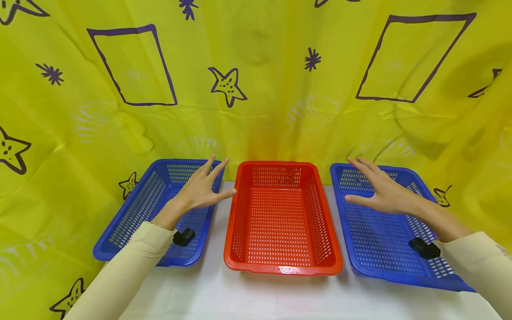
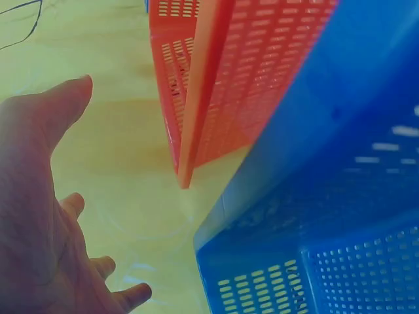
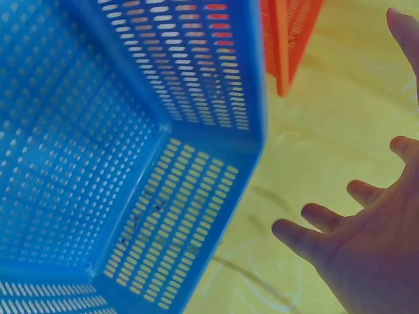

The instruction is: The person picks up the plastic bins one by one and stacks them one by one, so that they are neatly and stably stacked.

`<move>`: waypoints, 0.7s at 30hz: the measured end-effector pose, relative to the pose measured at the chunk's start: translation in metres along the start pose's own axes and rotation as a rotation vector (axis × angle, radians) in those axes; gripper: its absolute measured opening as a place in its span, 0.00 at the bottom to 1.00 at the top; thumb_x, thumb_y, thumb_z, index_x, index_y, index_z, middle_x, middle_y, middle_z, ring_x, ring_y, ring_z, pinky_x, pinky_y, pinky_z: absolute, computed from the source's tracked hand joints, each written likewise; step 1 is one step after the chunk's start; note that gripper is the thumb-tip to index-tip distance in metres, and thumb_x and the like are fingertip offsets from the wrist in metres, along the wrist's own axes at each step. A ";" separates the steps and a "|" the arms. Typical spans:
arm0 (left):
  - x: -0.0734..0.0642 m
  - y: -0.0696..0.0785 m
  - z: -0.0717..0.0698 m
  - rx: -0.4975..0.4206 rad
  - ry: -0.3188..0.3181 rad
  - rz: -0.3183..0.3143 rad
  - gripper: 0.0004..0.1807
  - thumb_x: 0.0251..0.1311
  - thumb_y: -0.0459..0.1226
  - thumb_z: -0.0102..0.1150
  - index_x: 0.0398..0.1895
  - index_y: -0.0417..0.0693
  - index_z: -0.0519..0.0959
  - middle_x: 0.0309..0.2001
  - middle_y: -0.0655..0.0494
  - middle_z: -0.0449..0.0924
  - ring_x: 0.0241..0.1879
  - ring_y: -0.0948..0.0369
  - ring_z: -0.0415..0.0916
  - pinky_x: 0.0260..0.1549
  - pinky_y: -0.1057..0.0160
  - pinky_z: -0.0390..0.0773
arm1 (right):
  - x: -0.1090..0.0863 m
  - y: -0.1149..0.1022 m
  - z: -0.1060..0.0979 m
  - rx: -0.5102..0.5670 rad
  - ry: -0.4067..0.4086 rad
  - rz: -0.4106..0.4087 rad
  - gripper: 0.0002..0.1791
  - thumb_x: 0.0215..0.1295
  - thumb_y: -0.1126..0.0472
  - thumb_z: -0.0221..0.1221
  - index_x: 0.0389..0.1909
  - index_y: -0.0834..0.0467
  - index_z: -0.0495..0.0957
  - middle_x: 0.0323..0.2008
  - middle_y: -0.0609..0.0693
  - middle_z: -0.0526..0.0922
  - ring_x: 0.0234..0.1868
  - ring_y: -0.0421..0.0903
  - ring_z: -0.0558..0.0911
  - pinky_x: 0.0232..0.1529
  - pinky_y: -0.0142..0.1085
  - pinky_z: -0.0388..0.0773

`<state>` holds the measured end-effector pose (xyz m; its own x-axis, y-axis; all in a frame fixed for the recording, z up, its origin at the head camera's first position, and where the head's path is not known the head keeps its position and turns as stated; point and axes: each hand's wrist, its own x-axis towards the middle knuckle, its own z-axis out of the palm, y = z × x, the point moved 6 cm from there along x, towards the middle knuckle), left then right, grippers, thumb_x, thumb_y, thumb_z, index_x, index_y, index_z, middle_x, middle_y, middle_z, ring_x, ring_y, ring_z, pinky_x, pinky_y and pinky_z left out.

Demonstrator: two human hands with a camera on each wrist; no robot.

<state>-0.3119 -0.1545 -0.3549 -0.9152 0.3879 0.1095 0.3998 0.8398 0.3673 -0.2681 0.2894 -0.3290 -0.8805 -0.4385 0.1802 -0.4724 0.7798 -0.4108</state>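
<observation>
Blue plastic basket point(image 1: 144, 202) at far left, upright on the white table point(image 1: 224, 293). Long axis runs away from the viewer toward the yellow curtain point(image 1: 272, 129), far end angled right. Left hand point(image 1: 200, 189) hovers above it, reaching past its right rim. Fingers spread and pointing forward; thumb held out rightward, its tip overlapping the red rim's edge in the head view. Left wrist view: visible gap between hand and baskets. Pale sleeve point(image 1: 134, 262) at the wrist, black device point(image 1: 184, 238) just beside the cuff.

Red basket point(image 1: 278, 226) at centre, upright between the two blue ones. Long axis nearly straight from viewer to curtain, short ends facing each.

Right-hand blue basket point(image 1: 380, 244): upright, long axis also viewer to curtain, far end angled left. Right hand point(image 1: 380, 189) hovers above its far part. Fingers spread, pointing forward and left; thumb leftward, well parted from them. Right wrist view: fingertips apart from the rim. Second black device point(image 1: 425, 248) beside that cuff.
</observation>
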 end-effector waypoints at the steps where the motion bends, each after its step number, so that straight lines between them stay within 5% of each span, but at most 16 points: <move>1: 0.000 0.001 0.000 -0.018 -0.001 0.002 0.52 0.62 0.65 0.60 0.84 0.69 0.45 0.83 0.42 0.34 0.77 0.31 0.45 0.67 0.24 0.52 | 0.001 -0.002 0.000 0.011 -0.004 -0.003 0.57 0.61 0.50 0.73 0.83 0.52 0.48 0.77 0.70 0.51 0.74 0.76 0.55 0.57 0.81 0.59; 7: -0.001 0.006 0.008 -0.139 -0.033 0.006 0.52 0.63 0.64 0.61 0.84 0.67 0.46 0.83 0.42 0.33 0.78 0.31 0.40 0.65 0.21 0.52 | 0.008 -0.012 0.005 0.106 -0.012 -0.060 0.53 0.63 0.55 0.72 0.81 0.60 0.51 0.76 0.69 0.56 0.73 0.70 0.59 0.63 0.74 0.61; 12: 0.000 0.012 0.016 -0.232 -0.076 0.008 0.52 0.64 0.61 0.60 0.85 0.65 0.44 0.83 0.41 0.32 0.79 0.33 0.37 0.66 0.21 0.50 | 0.013 -0.020 0.014 0.156 -0.043 -0.073 0.51 0.67 0.56 0.69 0.82 0.59 0.50 0.76 0.67 0.56 0.66 0.69 0.71 0.55 0.63 0.78; 21: 0.002 0.020 0.021 -0.341 -0.072 0.054 0.51 0.67 0.58 0.61 0.84 0.53 0.47 0.82 0.45 0.45 0.79 0.40 0.48 0.71 0.31 0.55 | 0.023 -0.031 0.028 0.260 -0.117 -0.036 0.49 0.70 0.56 0.66 0.82 0.59 0.47 0.78 0.68 0.51 0.63 0.75 0.74 0.52 0.60 0.82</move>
<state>-0.3046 -0.1286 -0.3665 -0.8823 0.4644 0.0766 0.3970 0.6468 0.6512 -0.2732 0.2427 -0.3373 -0.8457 -0.5242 0.1002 -0.4638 0.6289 -0.6240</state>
